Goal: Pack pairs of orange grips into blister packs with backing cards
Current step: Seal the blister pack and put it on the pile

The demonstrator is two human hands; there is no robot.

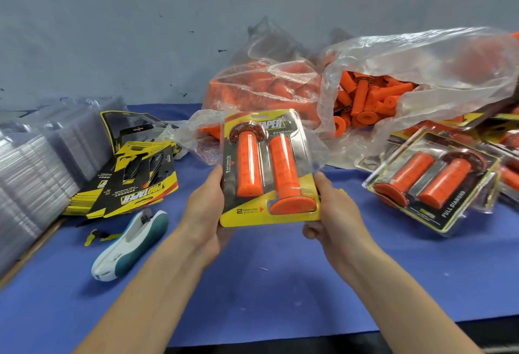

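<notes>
A blue counter (266,283) stands against a grey wall. Above its middle, the left hand (206,213) and the right hand (334,213) grip the two side edges of a blister pack (269,168). The pack holds two orange grips (248,165) on a yellow backing card (247,213). Finished packs (429,182) lie at the right edge.

Between my left hand (206,213) and right hand (337,219) the blister pack (269,168) — backing cards (137,182) left, bags of grips (438,73) behind, filled packs (429,182) right.
</notes>
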